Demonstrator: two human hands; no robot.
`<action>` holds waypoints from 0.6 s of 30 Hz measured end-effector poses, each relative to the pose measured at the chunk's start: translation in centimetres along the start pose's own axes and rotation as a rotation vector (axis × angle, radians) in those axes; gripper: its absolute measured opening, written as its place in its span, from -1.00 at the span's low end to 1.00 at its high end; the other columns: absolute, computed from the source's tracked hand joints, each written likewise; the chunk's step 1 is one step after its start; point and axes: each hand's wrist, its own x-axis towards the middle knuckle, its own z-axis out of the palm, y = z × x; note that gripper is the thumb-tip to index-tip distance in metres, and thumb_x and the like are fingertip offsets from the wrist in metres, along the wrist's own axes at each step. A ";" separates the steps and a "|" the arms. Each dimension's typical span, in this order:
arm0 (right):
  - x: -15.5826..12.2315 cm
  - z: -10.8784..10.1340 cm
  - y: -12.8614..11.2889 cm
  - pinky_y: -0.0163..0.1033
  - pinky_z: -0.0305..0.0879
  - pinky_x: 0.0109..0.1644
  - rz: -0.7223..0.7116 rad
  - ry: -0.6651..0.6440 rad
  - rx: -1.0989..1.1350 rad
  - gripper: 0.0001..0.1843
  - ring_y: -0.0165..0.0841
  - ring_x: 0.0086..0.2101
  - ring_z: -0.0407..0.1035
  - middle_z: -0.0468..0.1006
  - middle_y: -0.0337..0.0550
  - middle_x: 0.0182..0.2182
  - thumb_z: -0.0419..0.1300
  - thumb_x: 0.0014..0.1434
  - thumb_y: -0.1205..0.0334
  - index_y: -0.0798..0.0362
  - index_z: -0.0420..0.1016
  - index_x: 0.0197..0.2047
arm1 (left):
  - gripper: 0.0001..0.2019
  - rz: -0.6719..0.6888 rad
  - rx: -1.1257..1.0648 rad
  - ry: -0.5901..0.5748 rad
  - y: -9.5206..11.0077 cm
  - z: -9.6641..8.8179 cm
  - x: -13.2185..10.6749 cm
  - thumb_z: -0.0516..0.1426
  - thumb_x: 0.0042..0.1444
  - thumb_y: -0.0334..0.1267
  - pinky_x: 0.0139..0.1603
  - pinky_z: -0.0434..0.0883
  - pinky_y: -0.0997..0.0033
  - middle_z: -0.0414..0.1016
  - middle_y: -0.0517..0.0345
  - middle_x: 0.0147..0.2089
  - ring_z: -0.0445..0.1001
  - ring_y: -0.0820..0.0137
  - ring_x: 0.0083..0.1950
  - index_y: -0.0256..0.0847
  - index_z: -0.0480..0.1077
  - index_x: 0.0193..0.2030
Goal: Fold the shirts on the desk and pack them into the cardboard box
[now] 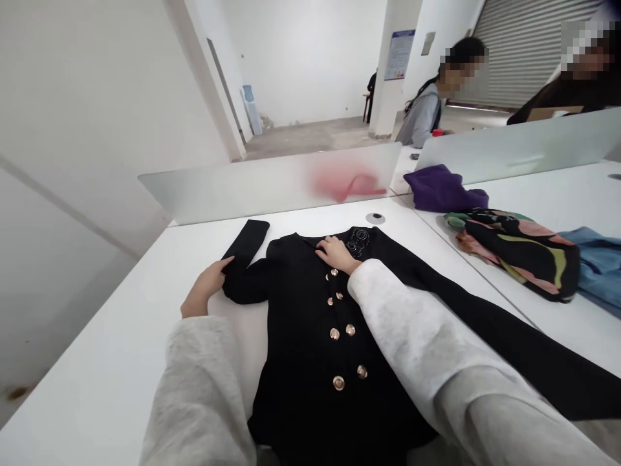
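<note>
You rest an unclenched right hand by the neckline of a black, gold-buttoned cloth jacket on a white table, left hand touching its bent sleeve, grip unclear, apparently arranging it, the next move calling for steady cloth.

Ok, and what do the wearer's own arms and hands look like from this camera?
The left sleeve and right sleeve are long, loose and pale grey to off-white, with soft creases and no markings that I can make out. The left hand and right hand are bare, with no gloves. No cables show.
</note>
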 end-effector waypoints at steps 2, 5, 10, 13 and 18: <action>-0.1 0.6 0.3 -0.12 0.16 -0.02 0.017 0.034 0.005 -0.70 -0.15 -0.04 0.28 0.49 0.02 -0.10 0.04 0.28 0.13 0.08 0.48 -0.04 | -0.44 0.099 -0.036 0.019 -0.7 0.1 -0.1 -0.13 0.17 -0.40 0.13 0.36 0.35 0.22 0.15 0.34 0.34 0.29 0.23 -0.03 0.17 0.32; 0.1 1.2 0.6 -0.12 0.12 -0.02 0.012 0.051 0.029 -0.74 -0.18 -0.08 0.28 0.51 -0.02 -0.15 0.06 0.25 0.14 0.07 0.45 -0.09 | -0.53 0.234 -0.082 0.091 -0.1 0.8 0.1 -0.15 0.28 -0.19 0.25 0.24 0.26 0.11 0.14 0.39 0.19 0.26 0.33 -0.07 0.20 0.30; 0.3 1.4 0.8 -0.13 0.10 -0.05 -0.022 0.052 0.034 -0.81 -0.20 -0.13 0.29 0.51 -0.06 -0.21 0.09 0.17 0.23 0.08 0.43 -0.16 | -0.37 0.047 -0.076 0.135 1.1 1.8 0.6 -0.10 0.26 0.03 0.12 0.32 0.12 0.34 -0.19 0.22 0.36 0.09 0.17 -0.32 0.03 0.36; 0.2 1.3 0.8 -0.13 0.10 -0.07 -0.023 0.050 0.018 -0.85 -0.20 -0.15 0.29 0.50 -0.06 -0.23 0.10 0.14 0.25 0.09 0.42 -0.23 | -0.34 -0.094 -0.004 0.070 1.3 1.7 0.6 -0.08 0.22 0.10 -0.01 0.40 0.20 0.41 -0.18 0.12 0.46 0.12 0.05 -0.31 0.04 0.34; 0.1 1.1 0.7 -0.12 0.09 -0.09 -0.049 0.032 0.014 -0.87 -0.19 -0.15 0.29 0.51 -0.03 -0.21 0.05 0.20 0.28 0.08 0.40 -0.23 | -0.57 -0.190 0.125 -0.063 1.6 -1.0 0.3 0.01 0.14 0.06 -0.16 0.45 0.07 0.54 -0.21 -0.16 0.53 0.00 -0.13 -0.25 0.47 -0.15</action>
